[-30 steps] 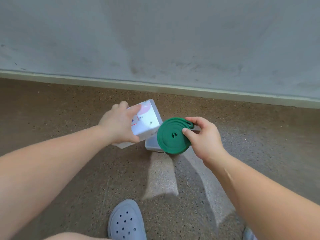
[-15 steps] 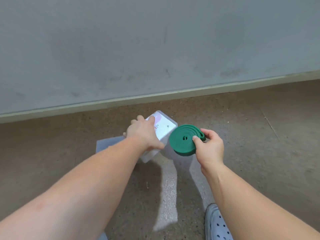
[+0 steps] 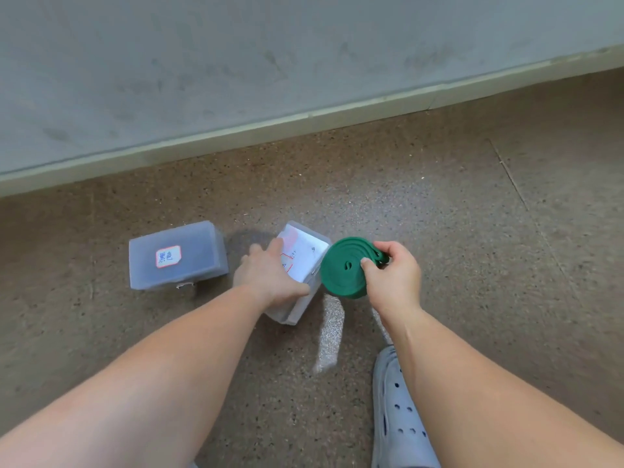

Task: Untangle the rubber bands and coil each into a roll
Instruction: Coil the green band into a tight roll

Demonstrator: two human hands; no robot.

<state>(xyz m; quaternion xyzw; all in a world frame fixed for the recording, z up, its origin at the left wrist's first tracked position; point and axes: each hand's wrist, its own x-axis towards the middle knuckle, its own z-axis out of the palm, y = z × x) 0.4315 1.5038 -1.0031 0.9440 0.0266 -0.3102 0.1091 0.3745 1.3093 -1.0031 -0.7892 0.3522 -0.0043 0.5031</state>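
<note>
The wall (image 3: 304, 45) stands at the far side, and its baseboard (image 3: 304, 123) meets the floor (image 3: 439, 204). The left box (image 3: 202, 261) lies on the floor. To its right, near but apart, is the second box (image 3: 304, 251), tilted, with the left grip (image 3: 266, 275) over its top and near side. Just right of that box the coiled band (image 3: 341, 268) is held in the right grip (image 3: 395, 278), which is at the coil's right edge. A shoe (image 3: 401, 417) rests on the floor at the near right.
</note>
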